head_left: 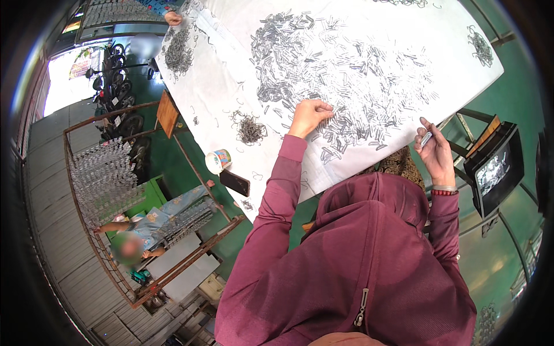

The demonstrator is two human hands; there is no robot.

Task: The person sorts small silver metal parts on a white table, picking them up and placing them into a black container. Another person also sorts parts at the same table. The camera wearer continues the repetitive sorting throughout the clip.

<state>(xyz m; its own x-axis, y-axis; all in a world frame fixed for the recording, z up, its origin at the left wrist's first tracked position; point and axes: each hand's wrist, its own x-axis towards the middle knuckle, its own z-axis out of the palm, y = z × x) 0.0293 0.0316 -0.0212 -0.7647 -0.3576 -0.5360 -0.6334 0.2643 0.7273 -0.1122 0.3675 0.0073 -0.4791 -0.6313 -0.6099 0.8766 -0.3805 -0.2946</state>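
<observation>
Many small, dark, elongated metal pieces point(340, 63) lie scattered across a white-covered table point(461, 86). At the near edge of this spread, my left hand point(310, 117) is closed in a pinch; what its fingertips hold, if anything, is too small to make out. My right hand point(438, 155) is raised just off the table's near right edge. Its fingers curl around small silvery metal pieces point(426, 139), whose number I cannot tell. Left of my left hand is a heap of thin curved hooks point(251, 129).
A white cup point(217, 161) and a dark phone point(235, 183) sit by the table's left edge. Other hook heaps lie far left point(179, 53) and far right point(480, 47). Another person's hand point(173, 18) is at the far left corner. A black tray point(494, 170) stands at right.
</observation>
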